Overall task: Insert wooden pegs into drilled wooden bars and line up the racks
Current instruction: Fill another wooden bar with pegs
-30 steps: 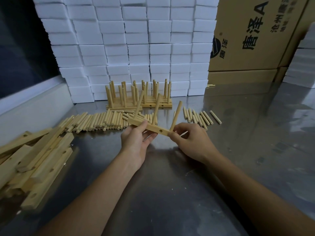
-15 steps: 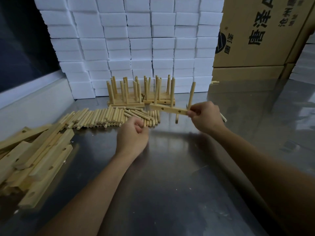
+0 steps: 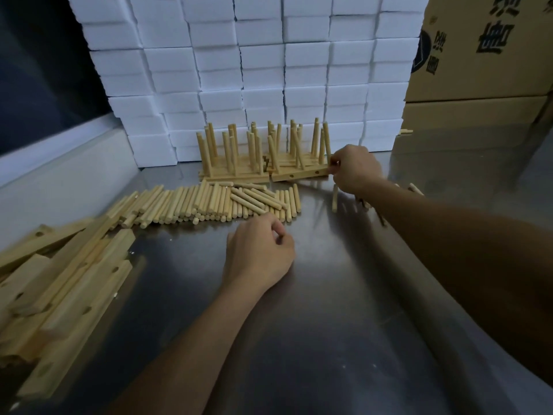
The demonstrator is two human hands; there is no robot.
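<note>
Your right hand (image 3: 354, 170) reached to the back of the steel table (image 3: 344, 339) and pinched the right end of a pegged bar (image 3: 299, 174). Its fingers were curled round that end and the peg standing there. You held it by the end, probably so you could slide the bar in line with the finished racks (image 3: 236, 157). Those racks stood against a wall of white foam blocks (image 3: 269, 70), their pegs pointing up. The bar in your grip sat at the front of the right-hand group, its side holes facing you. Its left end lay just beside the left-hand rack. Whether the bar fully rested on the table could not be told.

Your left hand (image 3: 258, 256) hovered low over the table, nearer to you and well apart from the bar. Its fingers were loosely curled and held nothing. It sat just in front of the row of loose pegs (image 3: 209, 202), which lay side by side between you and the racks. That spot likely kept it ready to pick up the next peg.

A heap of drilled bars (image 3: 59, 295) without pegs waited at your far left. A few more pegs (image 3: 335, 199) lay under your right wrist. Cardboard boxes (image 3: 484, 55) stood at the back right.
</note>
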